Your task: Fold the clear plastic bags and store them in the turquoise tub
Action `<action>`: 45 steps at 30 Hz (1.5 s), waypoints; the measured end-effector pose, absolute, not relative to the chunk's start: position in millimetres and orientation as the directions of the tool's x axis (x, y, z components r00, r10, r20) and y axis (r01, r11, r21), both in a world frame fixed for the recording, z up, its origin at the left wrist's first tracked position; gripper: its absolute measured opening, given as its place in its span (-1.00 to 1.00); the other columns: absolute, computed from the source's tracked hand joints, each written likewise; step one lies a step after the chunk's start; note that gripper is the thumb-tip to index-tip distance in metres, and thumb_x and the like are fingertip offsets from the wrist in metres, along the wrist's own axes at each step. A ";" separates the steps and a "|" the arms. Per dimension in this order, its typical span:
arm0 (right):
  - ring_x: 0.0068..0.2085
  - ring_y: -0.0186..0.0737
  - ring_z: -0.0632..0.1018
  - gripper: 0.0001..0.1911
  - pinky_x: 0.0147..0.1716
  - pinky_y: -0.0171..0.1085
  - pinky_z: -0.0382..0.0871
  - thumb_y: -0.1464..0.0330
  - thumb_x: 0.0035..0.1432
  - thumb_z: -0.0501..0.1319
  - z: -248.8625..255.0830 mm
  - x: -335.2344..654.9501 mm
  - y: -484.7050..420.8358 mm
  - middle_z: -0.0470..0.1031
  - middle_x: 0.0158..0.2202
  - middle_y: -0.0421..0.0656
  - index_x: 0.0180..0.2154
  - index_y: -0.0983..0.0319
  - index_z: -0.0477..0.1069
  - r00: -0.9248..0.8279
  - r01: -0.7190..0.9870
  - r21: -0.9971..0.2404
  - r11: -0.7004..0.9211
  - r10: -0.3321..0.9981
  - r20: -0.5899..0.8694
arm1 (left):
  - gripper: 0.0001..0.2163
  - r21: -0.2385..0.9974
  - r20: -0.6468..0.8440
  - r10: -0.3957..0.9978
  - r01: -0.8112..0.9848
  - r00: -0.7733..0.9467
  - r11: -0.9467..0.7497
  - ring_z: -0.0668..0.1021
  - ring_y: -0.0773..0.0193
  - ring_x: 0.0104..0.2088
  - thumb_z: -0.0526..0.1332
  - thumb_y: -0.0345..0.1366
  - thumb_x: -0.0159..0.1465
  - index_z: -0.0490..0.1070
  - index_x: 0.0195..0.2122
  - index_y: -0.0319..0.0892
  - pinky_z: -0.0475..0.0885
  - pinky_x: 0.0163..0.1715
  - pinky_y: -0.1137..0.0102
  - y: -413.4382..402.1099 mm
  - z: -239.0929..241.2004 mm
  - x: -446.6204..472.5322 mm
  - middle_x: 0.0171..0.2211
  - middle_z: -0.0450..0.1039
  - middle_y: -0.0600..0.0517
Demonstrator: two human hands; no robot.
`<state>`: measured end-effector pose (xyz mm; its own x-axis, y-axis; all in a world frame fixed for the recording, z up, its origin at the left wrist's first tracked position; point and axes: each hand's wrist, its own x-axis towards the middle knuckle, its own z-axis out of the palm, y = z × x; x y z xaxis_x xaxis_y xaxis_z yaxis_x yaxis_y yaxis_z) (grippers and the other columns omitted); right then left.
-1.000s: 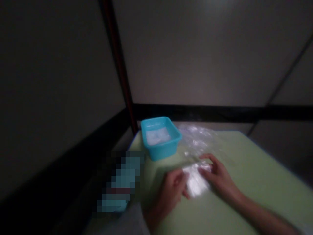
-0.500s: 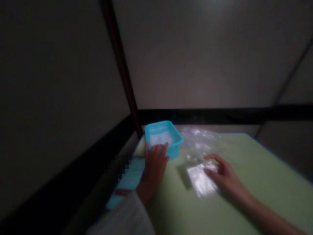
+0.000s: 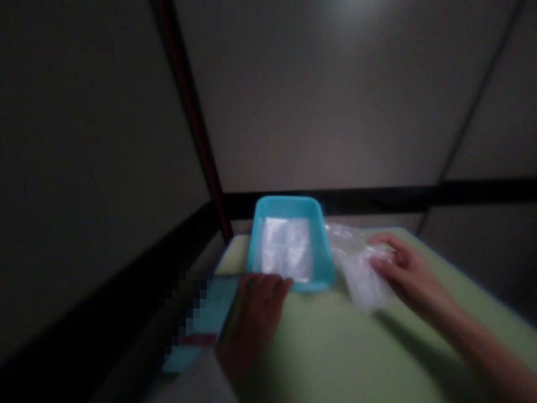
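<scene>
My left hand has its fingers over the near left rim of a turquoise plastic basket, gripping it. Inside the basket lie flat, shiny clear plastic bags, and the basket faces me with its inside in full view. My right hand pinches a small clear plastic bag between thumb and fingers. This bag hangs over the table to the right of the basket, slightly blurred, and the arm casts a shadow below.
A larger crumpled clear plastic sheet lies behind, right of the basket. The table has a light green top with a blue edge. At the left is a turquoise flat item with a red strip. Walls stand close behind and left.
The basket has turned square to me and tips more towards me, with my left hand at its near rim. My right hand has raised the small bag off the tabletop.
</scene>
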<state>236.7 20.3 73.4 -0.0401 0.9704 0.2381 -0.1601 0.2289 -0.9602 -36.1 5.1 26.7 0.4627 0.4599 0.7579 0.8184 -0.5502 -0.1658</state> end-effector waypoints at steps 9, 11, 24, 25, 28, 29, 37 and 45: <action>-0.59 -0.35 0.44 -0.68 -0.67 -0.41 0.28 0.29 -0.08 0.39 106.0 245.1 -3.3 0.44 -0.52 -0.26 -0.26 0.14 0.36 -0.080 0.003 -0.918 0.398 0.915 0.396 | -0.66 -0.238 0.712 0.249 0.559 0.657 -0.795 0.46 0.31 -0.32 -0.13 -0.53 0.37 0.41 -0.13 -0.13 0.21 -0.04 0.32 -43.0 28.1 -16.8 -0.36 0.51 0.10; -0.60 -0.38 0.42 -0.74 -0.67 -0.43 0.27 0.35 -0.05 0.35 110.2 240.7 -9.8 0.42 -0.54 -0.28 -0.27 0.15 0.36 -0.148 0.040 -0.904 0.425 0.897 0.415 | -0.64 -0.263 0.712 0.201 0.521 0.673 -0.812 0.46 0.31 -0.29 -0.15 -0.52 0.38 0.43 -0.13 -0.14 0.19 0.02 0.31 -46.6 23.3 -13.9 -0.34 0.51 0.08; -0.18 -0.19 0.46 -0.63 -0.22 -0.24 0.38 0.54 0.06 0.15 103.8 228.3 -16.7 0.40 -0.21 -0.17 -0.08 0.16 0.25 -0.431 0.410 -0.691 0.595 0.794 0.428 | -0.64 -0.238 0.767 0.132 0.469 0.628 -0.850 0.42 0.38 -0.32 -0.15 -0.48 0.42 0.45 -0.23 -0.23 0.16 0.02 0.33 -52.8 23.8 -4.1 -0.37 0.45 0.08; -0.17 -0.18 0.47 -0.63 -0.21 -0.23 0.38 0.54 0.07 0.15 103.7 227.6 -16.7 0.40 -0.21 -0.17 -0.07 0.17 0.24 -0.435 0.420 -0.681 0.600 0.792 0.429 | -0.64 -0.246 0.769 0.121 0.466 0.627 -0.850 0.42 0.37 -0.33 -0.15 -0.48 0.42 0.45 -0.23 -0.23 0.16 0.01 0.33 -53.2 24.6 -4.2 -0.38 0.45 0.08; -0.20 -0.19 0.48 -0.61 -0.24 -0.23 0.40 0.54 0.08 0.14 104.6 225.0 -16.9 0.40 -0.26 -0.18 -0.04 0.17 0.21 -0.436 0.427 -0.679 0.597 0.794 0.423 | -0.65 -0.227 0.738 0.178 0.488 0.651 -0.843 0.43 0.37 -0.30 -0.15 -0.49 0.43 0.44 -0.20 -0.23 0.16 -0.01 0.32 -56.1 28.5 -5.0 -0.35 0.47 0.08; -0.23 -0.20 0.49 -0.60 -0.26 -0.24 0.40 0.54 0.08 0.14 105.1 224.1 -16.9 0.40 -0.28 -0.19 -0.03 0.18 0.20 -0.439 0.424 -0.682 0.596 0.794 0.421 | -0.65 -0.216 0.719 0.206 0.494 0.664 -0.842 0.43 0.37 -0.29 -0.16 -0.49 0.43 0.44 -0.18 -0.23 0.16 -0.02 0.32 -57.3 30.2 -5.4 -0.34 0.47 0.09; -0.23 -0.21 0.50 -0.60 -0.26 -0.24 0.41 0.54 0.08 0.14 106.4 223.1 -14.8 0.43 -0.24 -0.16 -0.02 0.20 0.21 -0.472 0.456 -0.637 0.621 0.776 0.418 | -0.64 -0.222 0.711 0.191 0.475 0.677 -0.852 0.43 0.36 -0.29 -0.17 -0.50 0.43 0.43 -0.17 -0.25 0.19 -0.05 0.32 -57.3 33.3 -5.8 -0.34 0.47 0.08; -0.25 -0.22 0.49 -0.59 -0.26 -0.24 0.41 0.55 0.07 0.13 103.2 221.9 -10.0 0.40 -0.29 -0.18 -0.02 0.21 0.20 -0.456 0.428 -0.662 0.615 0.780 0.429 | -0.68 -0.295 0.756 0.113 0.489 0.645 -0.821 0.43 0.37 -0.32 -0.11 -0.49 0.39 0.45 -0.19 -0.21 0.22 -0.09 0.34 -52.3 25.7 -3.5 -0.35 0.44 0.08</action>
<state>221.9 -10.0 103.2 -0.4557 0.7800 0.4289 0.4283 0.6145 -0.6625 -3.5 -52.3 25.7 0.6448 0.1127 0.7560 0.4891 -0.8209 -0.2948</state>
